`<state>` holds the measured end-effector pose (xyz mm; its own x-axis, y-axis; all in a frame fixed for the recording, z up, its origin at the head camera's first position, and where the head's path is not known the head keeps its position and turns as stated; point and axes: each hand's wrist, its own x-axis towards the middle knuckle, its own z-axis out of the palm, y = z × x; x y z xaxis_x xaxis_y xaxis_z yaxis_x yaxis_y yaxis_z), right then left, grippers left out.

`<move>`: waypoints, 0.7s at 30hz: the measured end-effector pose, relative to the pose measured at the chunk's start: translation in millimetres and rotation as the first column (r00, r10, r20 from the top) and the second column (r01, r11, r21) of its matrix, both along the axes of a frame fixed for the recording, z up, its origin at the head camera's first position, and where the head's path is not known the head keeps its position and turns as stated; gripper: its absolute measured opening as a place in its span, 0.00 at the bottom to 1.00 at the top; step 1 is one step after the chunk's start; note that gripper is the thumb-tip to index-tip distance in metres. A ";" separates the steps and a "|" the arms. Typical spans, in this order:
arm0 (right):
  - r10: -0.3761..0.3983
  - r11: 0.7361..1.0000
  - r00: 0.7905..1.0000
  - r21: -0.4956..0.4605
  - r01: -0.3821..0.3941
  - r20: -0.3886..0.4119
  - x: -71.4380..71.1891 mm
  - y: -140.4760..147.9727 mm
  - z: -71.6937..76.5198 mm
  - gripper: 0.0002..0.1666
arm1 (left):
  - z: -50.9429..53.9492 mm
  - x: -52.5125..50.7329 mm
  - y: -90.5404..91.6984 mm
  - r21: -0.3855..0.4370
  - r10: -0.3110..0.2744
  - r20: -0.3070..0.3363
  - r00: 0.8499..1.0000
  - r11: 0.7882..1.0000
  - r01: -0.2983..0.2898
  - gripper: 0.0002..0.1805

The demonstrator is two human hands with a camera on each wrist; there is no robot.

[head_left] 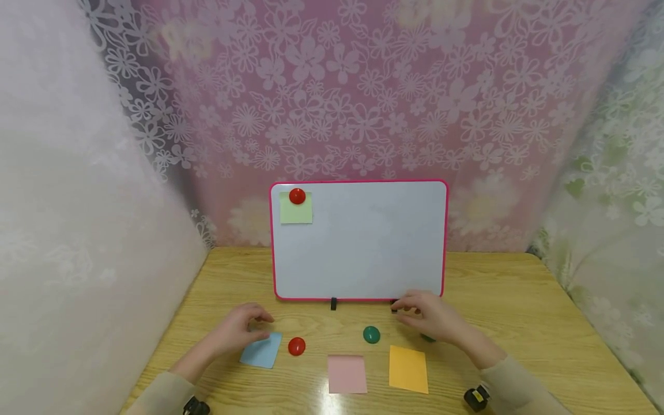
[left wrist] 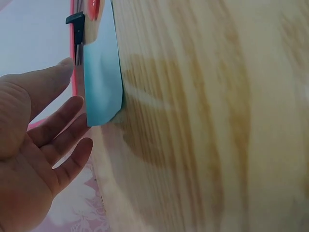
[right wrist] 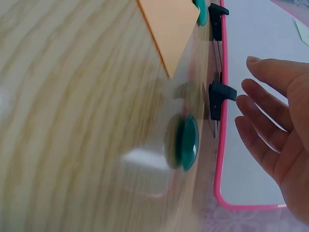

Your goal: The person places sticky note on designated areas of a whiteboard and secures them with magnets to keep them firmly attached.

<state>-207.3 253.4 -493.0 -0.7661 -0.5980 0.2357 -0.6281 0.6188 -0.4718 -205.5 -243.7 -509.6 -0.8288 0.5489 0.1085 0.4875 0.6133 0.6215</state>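
Observation:
My left hand [head_left: 238,329] hovers by the far left corner of a blue sticky note [head_left: 263,353], its fingers loosely bent and thumb apart. Whether a fingertip touches the note [left wrist: 104,77] I cannot tell. A red round magnet [head_left: 297,346] lies to the right of that note. Over on the right, my right hand [head_left: 433,316] is held near the lower right of a pink-framed whiteboard [head_left: 363,248], fingers relaxed around nothing. One green magnet [right wrist: 191,142] lies below it, mostly hidden in the head view; another green magnet [head_left: 371,334] lies left of it.
A light green sticky note [head_left: 296,214] hangs on the board's upper left under a red magnet [head_left: 297,196]. Pink [head_left: 347,374] and orange [head_left: 408,370] sticky notes lie at the table's front. Black feet [head_left: 334,304] support the board. Flowered cloth [head_left: 332,104] surrounds the table.

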 end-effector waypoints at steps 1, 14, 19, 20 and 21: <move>-0.011 1.000 1.000 0.009 0.011 0.016 1.4 3.2 0.3 0.12 | -0.7 0.4 -1.4 -0.011 -0.001 -0.007 1.000 1.000 0.000 0.12; -0.086 0.994 0.992 0.073 0.079 0.096 13.5 37.1 -2.3 0.19 | -5.4 5.1 -8.9 -0.074 0.020 -0.058 0.998 0.997 -0.025 0.14; -0.097 0.990 0.991 0.113 0.086 0.097 14.9 44.6 -5.6 0.23 | -5.9 6.3 -9.5 -0.075 0.031 -0.046 0.998 0.997 -0.034 0.14; -0.097 0.989 0.991 0.121 0.085 0.097 15.4 45.4 -5.8 0.24 | -5.7 6.5 -9.4 -0.076 0.033 -0.043 0.999 0.996 -0.037 0.14; -0.097 0.988 0.991 0.130 0.084 0.097 15.8 46.2 -6.4 0.24 | -5.7 6.8 -9.5 -0.077 0.036 -0.040 0.999 0.996 -0.039 0.14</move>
<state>-191.5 299.6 -499.4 -0.8344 -0.5452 0.0805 -0.5193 0.7289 -0.4461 -198.7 -253.2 -515.2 -0.8449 0.5258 0.0989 0.4860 0.6770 0.5527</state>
